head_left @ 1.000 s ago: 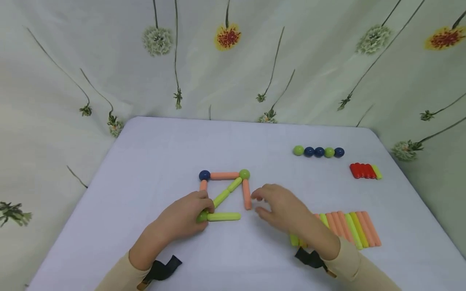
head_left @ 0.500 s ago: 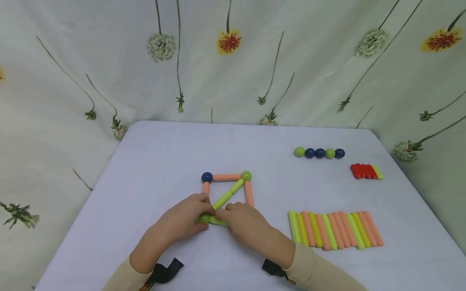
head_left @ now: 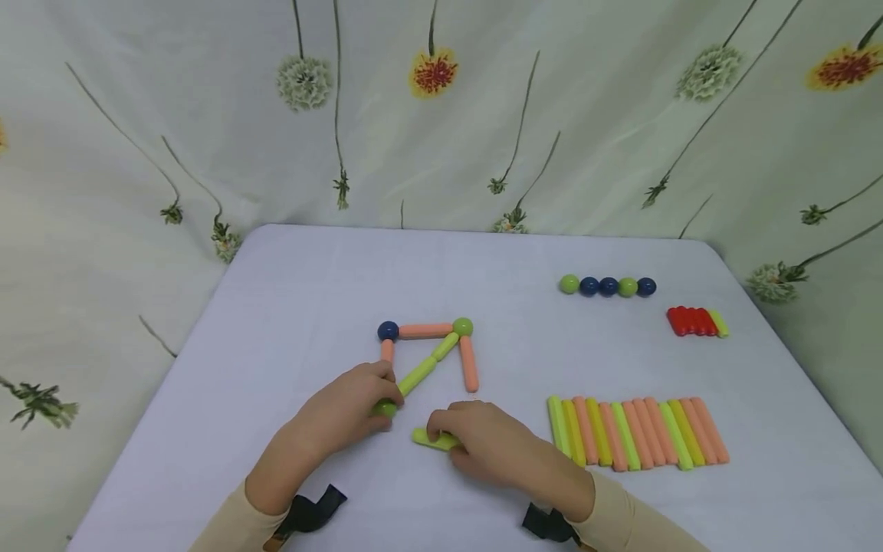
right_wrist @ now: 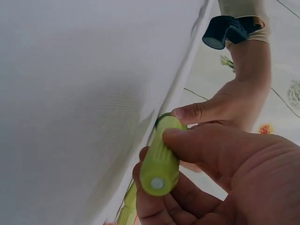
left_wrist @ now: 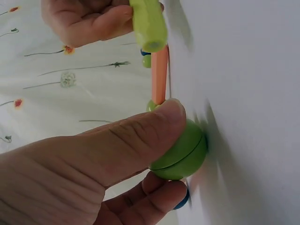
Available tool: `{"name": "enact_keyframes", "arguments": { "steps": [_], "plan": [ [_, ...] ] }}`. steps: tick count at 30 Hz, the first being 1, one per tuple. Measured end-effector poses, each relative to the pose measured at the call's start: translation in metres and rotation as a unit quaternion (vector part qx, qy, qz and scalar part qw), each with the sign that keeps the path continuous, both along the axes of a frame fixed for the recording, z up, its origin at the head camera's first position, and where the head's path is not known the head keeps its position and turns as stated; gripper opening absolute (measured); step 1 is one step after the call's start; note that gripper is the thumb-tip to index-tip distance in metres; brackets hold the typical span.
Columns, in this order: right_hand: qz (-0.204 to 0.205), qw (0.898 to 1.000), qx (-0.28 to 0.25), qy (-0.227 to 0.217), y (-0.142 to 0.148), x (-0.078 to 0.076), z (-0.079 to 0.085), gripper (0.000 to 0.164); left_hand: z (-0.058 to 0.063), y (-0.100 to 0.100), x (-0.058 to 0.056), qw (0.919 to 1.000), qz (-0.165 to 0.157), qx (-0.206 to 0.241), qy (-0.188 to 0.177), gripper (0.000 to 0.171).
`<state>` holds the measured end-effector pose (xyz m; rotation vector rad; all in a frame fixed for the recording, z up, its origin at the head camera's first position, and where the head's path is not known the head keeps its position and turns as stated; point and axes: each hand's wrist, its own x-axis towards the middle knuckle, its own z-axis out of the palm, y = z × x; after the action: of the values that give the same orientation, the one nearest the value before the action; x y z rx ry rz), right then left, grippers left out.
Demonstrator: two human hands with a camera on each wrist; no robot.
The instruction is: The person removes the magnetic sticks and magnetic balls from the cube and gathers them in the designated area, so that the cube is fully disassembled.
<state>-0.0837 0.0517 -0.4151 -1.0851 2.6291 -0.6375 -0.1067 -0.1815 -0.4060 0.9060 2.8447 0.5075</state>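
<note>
My left hand (head_left: 355, 406) grips a green ball (left_wrist: 187, 154) at the near-left corner of a flat figure, thumb on one side and fingers on the other. Between the right hand's (head_left: 493, 445) thumb and fingers is a yellow-green magnetic stick (right_wrist: 161, 164), a silvery disc showing in its end. A gap separates this stick from the green ball. Two more yellow-green sticks (head_left: 417, 377) run diagonally from that ball to a second green ball (head_left: 463, 327). An orange stick (head_left: 425, 330) joins the second ball to a blue ball (head_left: 388, 330). Another orange stick (head_left: 469, 364) points toward me from the second ball.
To the right lies a row of orange, yellow and green sticks (head_left: 638, 433). Farther back are a line of green and blue balls (head_left: 608, 286) and a small group of red pieces (head_left: 692, 321) with a yellow-green one beside it. A flowered cloth (head_left: 441, 153) hangs behind the white table (head_left: 310, 291).
The right hand came in from the right, took hold of the near yellow-green stick and drew it off the green ball, rightward and toward me. The left hand stayed on the ball.
</note>
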Motion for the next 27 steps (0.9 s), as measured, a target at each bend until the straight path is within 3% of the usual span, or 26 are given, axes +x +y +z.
{"name": "enact_keyframes", "arguments": {
  "steps": [4,11,19,27],
  "plan": [
    [-0.037,0.997,-0.057,-0.030,0.021,0.005,0.003,0.026,-0.001,0.000,0.000,1.0000,0.007,-0.003,-0.003,0.023],
    [-0.148,0.982,-0.119,-0.021,0.076,0.009,0.013,0.029,-0.005,-0.001,-0.001,1.0000,0.002,-0.001,0.000,0.024],
    [-0.314,0.947,-0.061,0.020,0.156,0.003,0.017,0.029,-0.006,0.000,-0.001,0.9999,0.002,0.002,0.010,0.026],
    [-0.398,0.917,0.001,0.001,0.227,0.000,0.014,0.036,-0.006,0.001,0.000,0.9998,0.014,-0.006,0.009,0.025]
  ]
}}
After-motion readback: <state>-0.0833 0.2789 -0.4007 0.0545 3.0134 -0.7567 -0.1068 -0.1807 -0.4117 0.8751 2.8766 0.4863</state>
